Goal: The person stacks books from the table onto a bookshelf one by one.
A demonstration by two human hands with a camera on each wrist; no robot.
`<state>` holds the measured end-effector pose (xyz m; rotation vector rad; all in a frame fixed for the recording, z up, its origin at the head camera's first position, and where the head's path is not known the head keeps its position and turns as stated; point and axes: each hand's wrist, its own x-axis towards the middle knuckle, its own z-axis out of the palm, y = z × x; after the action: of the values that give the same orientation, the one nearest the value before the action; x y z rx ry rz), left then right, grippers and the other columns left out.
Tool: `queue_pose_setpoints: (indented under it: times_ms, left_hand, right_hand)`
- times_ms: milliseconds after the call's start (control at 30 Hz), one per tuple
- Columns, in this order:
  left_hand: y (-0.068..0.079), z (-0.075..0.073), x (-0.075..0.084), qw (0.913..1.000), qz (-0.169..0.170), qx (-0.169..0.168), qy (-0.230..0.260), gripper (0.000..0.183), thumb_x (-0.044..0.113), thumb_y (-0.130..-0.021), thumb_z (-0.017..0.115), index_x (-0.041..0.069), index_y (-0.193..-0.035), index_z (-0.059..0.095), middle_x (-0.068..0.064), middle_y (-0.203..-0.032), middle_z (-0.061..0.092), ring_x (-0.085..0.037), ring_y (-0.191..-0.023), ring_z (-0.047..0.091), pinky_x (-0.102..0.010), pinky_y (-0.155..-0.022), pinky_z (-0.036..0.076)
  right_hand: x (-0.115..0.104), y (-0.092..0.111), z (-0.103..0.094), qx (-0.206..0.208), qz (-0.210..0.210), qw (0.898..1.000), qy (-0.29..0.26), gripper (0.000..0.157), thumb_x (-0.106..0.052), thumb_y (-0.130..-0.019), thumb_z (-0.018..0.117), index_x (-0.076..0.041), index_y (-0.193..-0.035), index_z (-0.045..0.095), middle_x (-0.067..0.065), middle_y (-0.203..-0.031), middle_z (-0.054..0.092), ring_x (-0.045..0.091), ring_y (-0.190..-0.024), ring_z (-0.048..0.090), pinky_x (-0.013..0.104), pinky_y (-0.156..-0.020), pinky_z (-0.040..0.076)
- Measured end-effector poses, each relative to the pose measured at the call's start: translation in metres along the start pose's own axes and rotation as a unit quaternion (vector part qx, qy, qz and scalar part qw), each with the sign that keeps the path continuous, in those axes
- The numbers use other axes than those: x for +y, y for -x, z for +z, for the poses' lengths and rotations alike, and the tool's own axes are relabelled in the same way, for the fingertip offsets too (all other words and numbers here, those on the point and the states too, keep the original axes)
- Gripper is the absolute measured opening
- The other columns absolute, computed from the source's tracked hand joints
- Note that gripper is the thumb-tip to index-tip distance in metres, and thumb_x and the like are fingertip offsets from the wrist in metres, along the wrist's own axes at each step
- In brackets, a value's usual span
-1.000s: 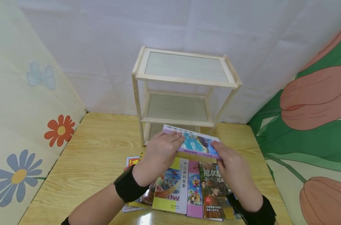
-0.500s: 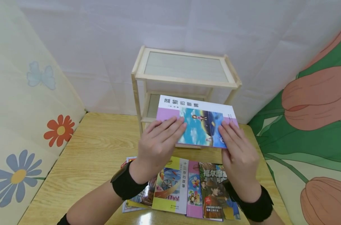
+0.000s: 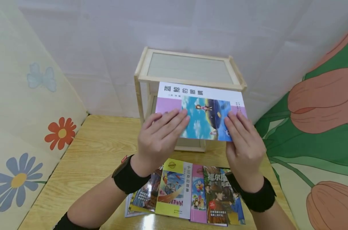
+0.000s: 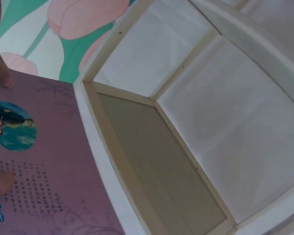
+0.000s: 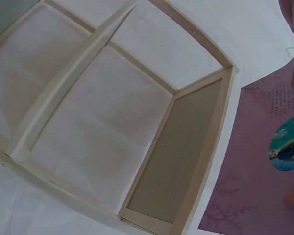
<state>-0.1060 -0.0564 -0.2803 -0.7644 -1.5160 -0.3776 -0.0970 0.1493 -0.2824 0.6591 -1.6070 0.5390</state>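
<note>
Both hands hold a paperback book (image 3: 202, 118) by its two sides, cover up, in front of the shelf. Its cover is white and lilac, with a picture of blue sky and a whale. On the left side, my left hand (image 3: 158, 139) lays its fingers over the cover. My right hand (image 3: 245, 143) grips the opposite side the same way. The wrist views show the purple back cover (image 4: 44, 132), with digits of the hands pressed to it from below. Behind the book stands a light wooden three-tier shelf (image 3: 188, 67); the book hides much of its middle tier (image 4: 152, 166).
Several books lie overlapped on the wooden table (image 3: 110, 137) beneath the hands, among them a yellow-and-white book (image 3: 174, 191), a pink book (image 3: 198, 198) and a dark book (image 3: 217, 201). White cloth (image 3: 110, 57) hangs behind; flowered panels (image 3: 314, 143) flank the table.
The book has risen from low before the shelf to the height of its upper opening, and more of its cover faces the head camera. Both hands moved up with it.
</note>
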Motion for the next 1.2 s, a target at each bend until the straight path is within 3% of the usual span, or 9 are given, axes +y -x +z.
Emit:
queue_pose_setpoints:
  times_ms: [300, 433, 667, 867, 1033, 1200]
  left_hand:
    - [-0.019, 0.015, -0.015, 0.996, 0.033, 0.084, 0.0, 0.022, 0.001, -0.073, 0.074, 0.006, -0.095, 0.075, -0.004, -0.102, 0.068, -0.016, -0.098, 0.062, -0.034, -0.084, 0.046]
    - [-0.022, 0.022, -0.027, 0.9966, 0.027, 0.075, -0.019, 0.022, 0.002, -0.076, 0.073, 0.009, -0.096, 0.075, -0.002, -0.104, 0.067, -0.013, -0.102, 0.059, -0.033, -0.084, 0.045]
    - [-0.016, 0.033, -0.049, 0.9993, 0.007, 0.013, -0.035, 0.021, 0.007, -0.084, 0.067, 0.009, -0.104, 0.073, -0.001, -0.108, 0.066, -0.011, -0.107, 0.057, -0.032, -0.083, 0.047]
    - [-0.008, 0.039, -0.062, 0.9991, 0.0, -0.03, -0.032, 0.022, 0.011, -0.087, 0.064, 0.008, -0.107, 0.072, -0.003, -0.109, 0.065, -0.013, -0.105, 0.058, -0.033, -0.087, 0.046]
    - [-0.01, 0.04, -0.07, 0.9974, 0.002, -0.071, -0.013, 0.02, 0.01, -0.09, 0.06, 0.006, -0.106, 0.071, -0.006, -0.108, 0.066, -0.018, -0.102, 0.06, -0.035, -0.082, 0.049]
    - [-0.017, 0.038, -0.074, 0.9921, -0.011, -0.125, 0.0, 0.02, 0.009, -0.092, 0.057, 0.004, -0.105, 0.071, -0.009, -0.106, 0.066, -0.022, -0.101, 0.06, -0.036, -0.081, 0.051]
  right_hand:
    - [0.009, -0.024, 0.024, 0.104, 0.003, 0.994, -0.028, 0.03, 0.014, -0.077, 0.058, -0.002, -0.097, 0.074, 0.014, -0.099, 0.068, 0.034, -0.098, 0.06, 0.05, -0.091, 0.043]
    - [0.019, -0.032, 0.037, 0.116, -0.004, 0.993, -0.036, 0.033, 0.016, -0.077, 0.057, -0.003, -0.098, 0.074, 0.013, -0.1, 0.067, 0.033, -0.1, 0.059, 0.049, -0.092, 0.041]
    - [0.038, -0.033, 0.051, 0.01, -0.001, 1.0, -0.017, 0.023, 0.008, -0.084, 0.057, 0.002, -0.103, 0.07, 0.011, -0.11, 0.064, 0.027, -0.109, 0.055, 0.044, -0.096, 0.04]
    - [0.049, -0.028, 0.061, -0.044, -0.001, 0.999, -0.001, 0.024, 0.002, -0.089, 0.053, 0.001, -0.107, 0.069, 0.009, -0.114, 0.062, 0.022, -0.113, 0.053, 0.039, -0.098, 0.038]
    - [0.055, -0.027, 0.062, -0.102, 0.005, 0.995, 0.017, 0.029, 0.002, -0.09, 0.048, 0.001, -0.11, 0.068, 0.01, -0.117, 0.062, 0.02, -0.115, 0.051, 0.034, -0.1, 0.036]
    - [0.057, -0.033, 0.059, -0.175, 0.014, 0.984, 0.04, 0.03, 0.002, -0.086, 0.05, 0.002, -0.112, 0.066, 0.012, -0.118, 0.061, 0.023, -0.116, 0.051, 0.032, -0.101, 0.034]
